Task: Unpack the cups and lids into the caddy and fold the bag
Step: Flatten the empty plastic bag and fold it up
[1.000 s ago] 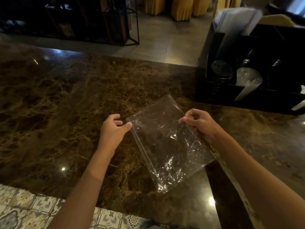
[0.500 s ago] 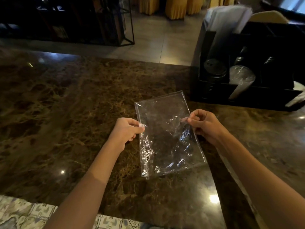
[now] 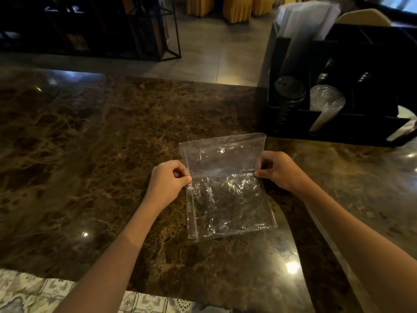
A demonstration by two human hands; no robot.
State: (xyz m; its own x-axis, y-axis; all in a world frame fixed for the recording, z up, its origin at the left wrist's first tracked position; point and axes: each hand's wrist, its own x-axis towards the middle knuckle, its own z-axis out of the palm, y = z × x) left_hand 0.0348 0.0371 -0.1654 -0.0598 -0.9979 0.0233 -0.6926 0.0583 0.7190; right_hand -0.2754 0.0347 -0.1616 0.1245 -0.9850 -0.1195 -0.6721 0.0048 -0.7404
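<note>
A clear plastic bag [image 3: 228,199] lies flat on the brown marble counter [image 3: 90,166], squared to me. My left hand [image 3: 168,180] pinches its left edge and my right hand [image 3: 277,171] pinches its right edge, both about a third of the way down. The bag's far part [image 3: 222,154] is raised and bent along a crease running between my hands. At the back right stands the black caddy [image 3: 338,129]. In its compartments are a stack of black lids [image 3: 290,91] and a stack of clear cups [image 3: 326,102].
White bags or papers [image 3: 306,21] stick up behind the caddy's left side. A white item [image 3: 404,129] lies at the caddy's right end. Beyond the counter's far edge is tiled floor, a black metal shelf [image 3: 135,30] and yellow-covered chairs [image 3: 237,7]. Patterned tiles show below the near edge.
The bag has turned from a slant to square in front of me. Both hands now pinch its side edges, and its far part has lifted along a crease.
</note>
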